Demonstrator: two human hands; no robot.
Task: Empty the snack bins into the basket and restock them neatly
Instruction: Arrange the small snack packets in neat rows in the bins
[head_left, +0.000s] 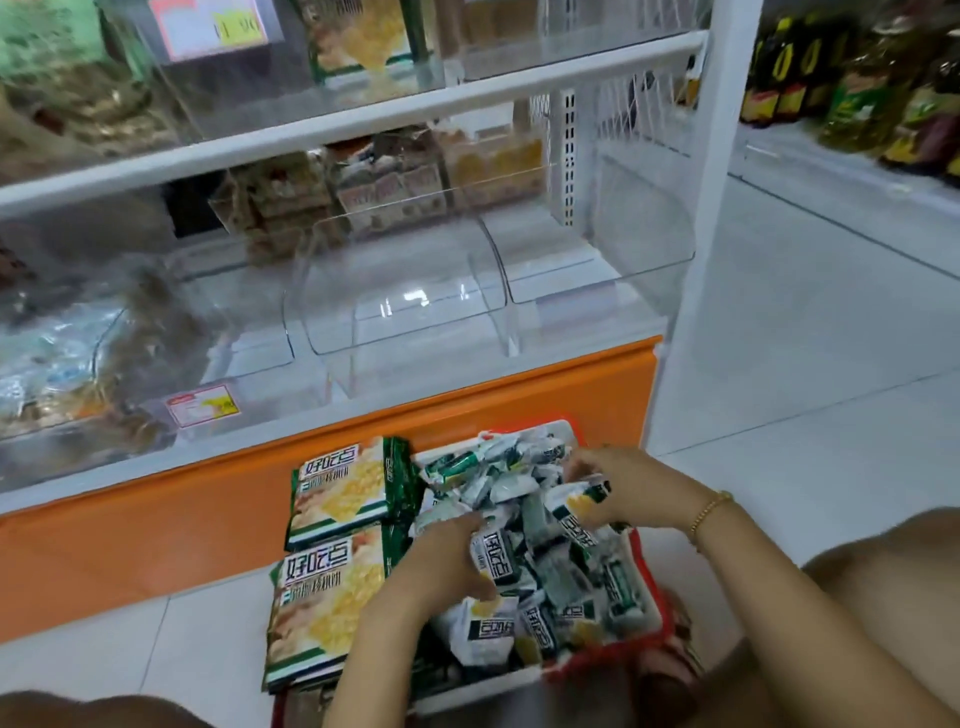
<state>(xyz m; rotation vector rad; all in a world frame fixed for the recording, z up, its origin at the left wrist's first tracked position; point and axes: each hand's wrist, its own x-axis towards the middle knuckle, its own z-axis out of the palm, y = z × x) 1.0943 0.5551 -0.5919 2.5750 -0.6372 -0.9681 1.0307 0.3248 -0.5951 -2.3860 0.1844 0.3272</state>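
With the left hand (447, 558) and right hand (618, 486) each curled round snack packets (524, 587) heaped in the red basket (652, 587) on the floor, best gather 1 compact, label-aligned handful before lifting it to the empty clear bin (400, 291).

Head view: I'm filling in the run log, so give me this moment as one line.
left hand grips packets | right hand grips packets | basket full | middle bins empty
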